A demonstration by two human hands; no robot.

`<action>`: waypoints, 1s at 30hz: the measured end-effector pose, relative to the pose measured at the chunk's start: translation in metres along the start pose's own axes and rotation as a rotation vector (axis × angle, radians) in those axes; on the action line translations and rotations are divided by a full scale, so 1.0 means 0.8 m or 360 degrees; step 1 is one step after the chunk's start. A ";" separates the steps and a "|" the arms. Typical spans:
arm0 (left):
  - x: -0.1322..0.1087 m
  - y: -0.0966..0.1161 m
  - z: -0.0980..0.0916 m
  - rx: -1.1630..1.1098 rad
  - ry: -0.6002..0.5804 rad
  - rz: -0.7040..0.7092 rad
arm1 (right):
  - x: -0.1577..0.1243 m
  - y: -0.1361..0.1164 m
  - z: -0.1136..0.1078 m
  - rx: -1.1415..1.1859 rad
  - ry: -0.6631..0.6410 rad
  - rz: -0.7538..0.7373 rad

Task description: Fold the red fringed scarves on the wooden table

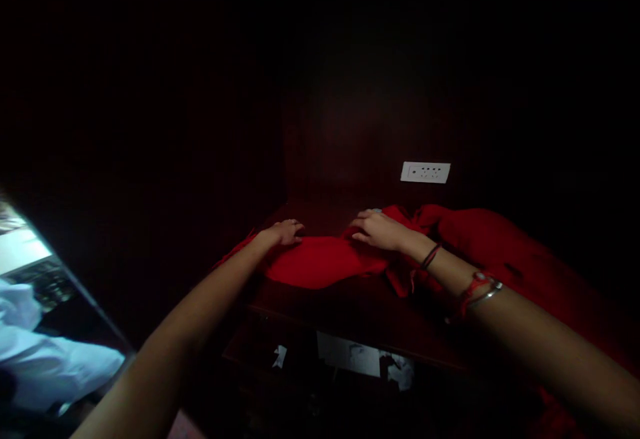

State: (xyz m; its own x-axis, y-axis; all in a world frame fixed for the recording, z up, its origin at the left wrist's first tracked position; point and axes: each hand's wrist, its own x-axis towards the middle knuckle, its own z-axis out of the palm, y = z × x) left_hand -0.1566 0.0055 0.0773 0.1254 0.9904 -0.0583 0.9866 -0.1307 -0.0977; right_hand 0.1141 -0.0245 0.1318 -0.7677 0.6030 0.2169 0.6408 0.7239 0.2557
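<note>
Pretty dark shot, but both hands are down on a red cloth [320,262] spread over a dark wooden counter [350,309]: the left hand [286,232] lies flat with its fingers stretched out on the cloth's left end, and the right hand [377,230] has its fingers loosely curled over a bunched fold, though I can't tell if they actually pinch it. The rest of the cloth piles up to the right, behind the right wrist with its bracelets [475,292], and a white socket plate [425,172] sits on the wall just beyond the right fingers.
</note>
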 end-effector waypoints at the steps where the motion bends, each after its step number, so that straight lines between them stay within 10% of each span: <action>1: 0.005 0.002 0.008 -0.0043 -0.0019 0.0038 | -0.001 0.010 0.003 -0.0056 0.0042 0.0105; 7: 0.005 -0.038 0.028 -0.0115 -0.0013 -0.0098 | -0.017 0.057 0.034 0.0175 -0.0168 0.0550; 14: -0.019 -0.096 0.003 0.0063 0.0023 -0.0781 | -0.061 0.100 -0.010 0.0503 0.0289 0.0998; 18: -0.009 -0.052 0.002 0.0180 0.0141 -0.0829 | -0.080 0.112 -0.006 0.0478 0.0114 0.0842; 24: 0.033 0.081 -0.005 -0.0176 0.0492 0.0202 | -0.047 0.097 0.057 0.0342 -0.0005 0.0961; 30: 0.053 0.119 0.036 -0.0402 0.0172 0.0274 | -0.042 0.102 0.045 0.0337 -0.0010 0.0958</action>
State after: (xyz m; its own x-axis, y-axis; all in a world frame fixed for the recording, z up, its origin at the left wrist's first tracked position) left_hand -0.0602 0.0336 0.0372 0.2898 0.9555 0.0547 0.9429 -0.2948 0.1550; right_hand 0.1917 0.0262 0.1117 -0.2739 0.9262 0.2590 0.9459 0.3081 -0.1015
